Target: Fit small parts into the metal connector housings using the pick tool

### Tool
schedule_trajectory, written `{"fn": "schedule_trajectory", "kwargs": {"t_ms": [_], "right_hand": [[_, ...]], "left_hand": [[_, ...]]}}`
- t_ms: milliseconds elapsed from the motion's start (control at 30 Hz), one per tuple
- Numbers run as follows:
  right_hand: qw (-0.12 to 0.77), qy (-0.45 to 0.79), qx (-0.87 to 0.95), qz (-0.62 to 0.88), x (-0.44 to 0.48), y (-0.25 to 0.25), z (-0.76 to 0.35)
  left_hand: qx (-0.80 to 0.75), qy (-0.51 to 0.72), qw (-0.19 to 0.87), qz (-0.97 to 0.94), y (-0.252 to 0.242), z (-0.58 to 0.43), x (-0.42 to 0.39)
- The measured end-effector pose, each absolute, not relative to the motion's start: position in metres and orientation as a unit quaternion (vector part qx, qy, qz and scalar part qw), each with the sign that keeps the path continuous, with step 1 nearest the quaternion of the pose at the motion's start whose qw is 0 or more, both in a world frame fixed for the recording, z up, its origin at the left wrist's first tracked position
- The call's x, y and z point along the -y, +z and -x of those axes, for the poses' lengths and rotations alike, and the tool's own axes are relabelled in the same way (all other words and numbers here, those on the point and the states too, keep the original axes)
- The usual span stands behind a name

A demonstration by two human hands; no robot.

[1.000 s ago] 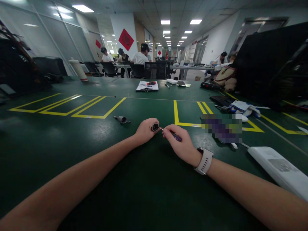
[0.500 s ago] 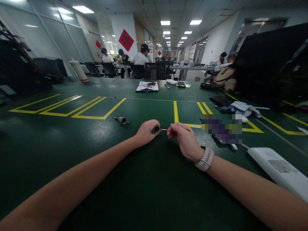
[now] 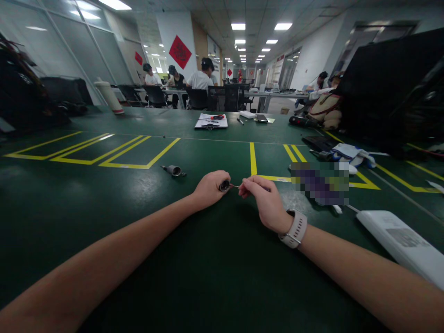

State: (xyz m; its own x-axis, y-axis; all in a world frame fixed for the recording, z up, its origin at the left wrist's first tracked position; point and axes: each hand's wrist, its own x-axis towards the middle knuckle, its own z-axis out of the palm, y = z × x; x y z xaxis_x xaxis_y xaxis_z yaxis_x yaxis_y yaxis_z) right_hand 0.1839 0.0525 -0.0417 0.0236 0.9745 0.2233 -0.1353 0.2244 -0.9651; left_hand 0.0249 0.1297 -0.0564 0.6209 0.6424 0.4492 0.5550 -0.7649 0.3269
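My left hand (image 3: 210, 190) is closed around a hollow, round metal part (image 3: 225, 185), its open dark end facing me; the rest of it is hidden in the fist. Pinched in my right hand (image 3: 262, 199) is a thin-shafted screwdriver (image 3: 235, 186), its handle mostly covered by the fingers. The shaft points left, its tip at the rim of the metal part; whether it touches a screw I cannot tell. Beyond my left hand, a grey cone-shaped metal housing (image 3: 173, 170) lies on its side with a small dark piece beside its open end.
Yellow tape (image 3: 147, 159) marks boxes on the green table (image 3: 222, 277). A clipboard (image 3: 211, 122) bears a red-and-black screwdriver (image 3: 218, 117). To the right lie gloves (image 3: 352, 155) and a white power strip-like box (image 3: 398, 240). A pale bottle (image 3: 109, 97) stands far left. People sit behind.
The view has shifted slightly. My right hand has turned a little, and a dark handle end now shows behind its fingers. My left hand keeps its hold on the metal part.
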Motion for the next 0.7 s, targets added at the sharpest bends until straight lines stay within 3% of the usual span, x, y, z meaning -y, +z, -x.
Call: {"fn": "schedule_trajectory", "kwargs": {"t_ms": [267,400,600,700], "right_hand": [[0.607,0.550,0.425,0.385,-0.059,-0.052,-0.184],[0.617,0.526,0.443,0.381,-0.054,-0.049,-0.183],[0.563,0.367,0.599,0.435,-0.042,-0.040,-0.181],[0.588,0.448,0.532,0.414,-0.044,-0.042,-0.181]], "left_hand": [[-0.341,0.310,0.100,-0.882,-0.057,-0.024,-0.131],[-0.338,0.306,0.099,-0.884,-0.057,-0.024,-0.130],[-0.343,0.294,0.066,-0.890,-0.057,-0.025,-0.129],[-0.333,0.300,0.068,-0.891,-0.057,-0.025,-0.129]]}}
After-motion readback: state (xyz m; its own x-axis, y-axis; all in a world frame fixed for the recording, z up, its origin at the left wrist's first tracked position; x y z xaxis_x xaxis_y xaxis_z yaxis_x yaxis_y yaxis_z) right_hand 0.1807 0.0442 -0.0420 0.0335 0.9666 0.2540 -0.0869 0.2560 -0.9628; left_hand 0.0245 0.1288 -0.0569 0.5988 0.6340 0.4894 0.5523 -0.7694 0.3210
